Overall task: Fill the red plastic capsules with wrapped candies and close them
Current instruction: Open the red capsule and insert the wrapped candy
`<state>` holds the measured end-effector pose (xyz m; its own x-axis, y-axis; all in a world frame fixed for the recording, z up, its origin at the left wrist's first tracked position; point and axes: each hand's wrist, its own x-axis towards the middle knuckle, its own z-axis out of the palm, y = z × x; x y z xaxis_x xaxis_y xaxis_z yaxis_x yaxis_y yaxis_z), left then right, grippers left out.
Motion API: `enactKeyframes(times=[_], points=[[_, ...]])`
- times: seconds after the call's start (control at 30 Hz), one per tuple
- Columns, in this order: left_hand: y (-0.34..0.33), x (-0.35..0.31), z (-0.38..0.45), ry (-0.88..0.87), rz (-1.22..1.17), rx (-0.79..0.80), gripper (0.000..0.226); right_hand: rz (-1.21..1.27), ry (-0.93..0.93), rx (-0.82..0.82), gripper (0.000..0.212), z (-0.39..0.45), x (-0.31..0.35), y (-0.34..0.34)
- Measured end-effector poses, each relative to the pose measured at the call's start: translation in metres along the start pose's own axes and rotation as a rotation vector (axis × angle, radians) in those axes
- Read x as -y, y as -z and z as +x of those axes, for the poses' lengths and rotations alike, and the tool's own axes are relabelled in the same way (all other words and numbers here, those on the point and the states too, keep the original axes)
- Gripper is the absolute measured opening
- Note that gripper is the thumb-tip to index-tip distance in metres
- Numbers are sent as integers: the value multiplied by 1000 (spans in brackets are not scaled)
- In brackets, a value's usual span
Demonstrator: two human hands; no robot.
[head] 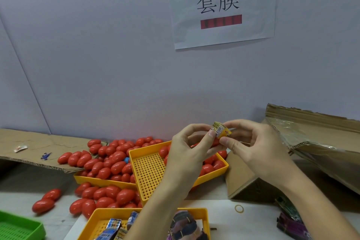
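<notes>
Near tray (204, 213); fingers (227, 141) pinching crinkly, perhaps foil candy (221, 132).

wall (97, 54): plain pale lavender-grey, evenly lit | paper sign (224, 6): taped to the wall, black characters over a red bar | worktable (220, 212): light surface against the wall | cardboard sheet (35, 148): flat, left | cardboard box (311, 142): open, right

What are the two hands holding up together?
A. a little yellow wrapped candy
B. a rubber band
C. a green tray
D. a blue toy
A: the left hand and the right hand both pinch a small yellow wrapped candy between their fingertips, above the yellow tray; the rubber band lies on the table.
</notes>
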<state>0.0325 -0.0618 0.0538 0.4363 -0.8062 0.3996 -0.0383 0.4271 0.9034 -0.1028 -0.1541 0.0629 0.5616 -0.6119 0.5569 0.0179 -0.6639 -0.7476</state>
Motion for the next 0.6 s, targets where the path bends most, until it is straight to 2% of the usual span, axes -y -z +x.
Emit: enactKeyframes(times=[0.2, 0.37, 0.6], points=[[-1, 3, 0, 74, -35, -32, 28, 23, -40, 0, 35, 1, -2, -8], [-1, 5, 2, 82, -36, -85, 20, 75, -52, -61, 25, 1, -1, -17], [-1, 2, 1, 112, -116, -77, 24, 96, -38, -110, 38, 0, 1, -21]])
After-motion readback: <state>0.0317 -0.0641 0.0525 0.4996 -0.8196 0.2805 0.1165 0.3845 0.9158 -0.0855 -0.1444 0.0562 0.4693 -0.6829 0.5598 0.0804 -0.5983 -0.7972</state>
